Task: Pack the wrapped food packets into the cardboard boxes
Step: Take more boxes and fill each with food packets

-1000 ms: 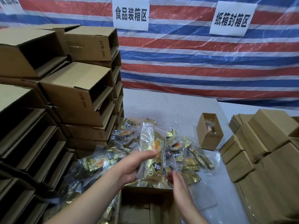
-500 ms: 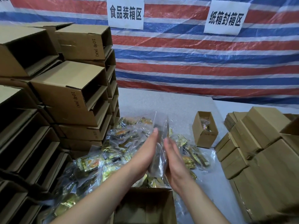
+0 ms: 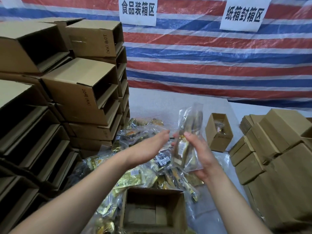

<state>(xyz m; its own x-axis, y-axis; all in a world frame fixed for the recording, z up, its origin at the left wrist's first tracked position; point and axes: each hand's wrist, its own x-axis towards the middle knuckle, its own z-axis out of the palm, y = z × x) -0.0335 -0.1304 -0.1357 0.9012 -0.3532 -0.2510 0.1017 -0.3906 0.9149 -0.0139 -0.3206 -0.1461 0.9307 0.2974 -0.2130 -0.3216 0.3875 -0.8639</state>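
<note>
Right hand (image 3: 200, 156) grips a clear-wrapped golden food packet (image 3: 187, 141) upright above the open brown cardboard box (image 3: 154, 211); left hand (image 3: 148, 149) flat, fingers straight.

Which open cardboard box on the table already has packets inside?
The small box standing right of the packet pile, beyond the right hand. The open box nearest the camera shows only bare cardboard inside.

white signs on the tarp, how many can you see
3: one sign at top centre, one sign at top right, and a sliver of a third cut off at the top left corner.
</note>
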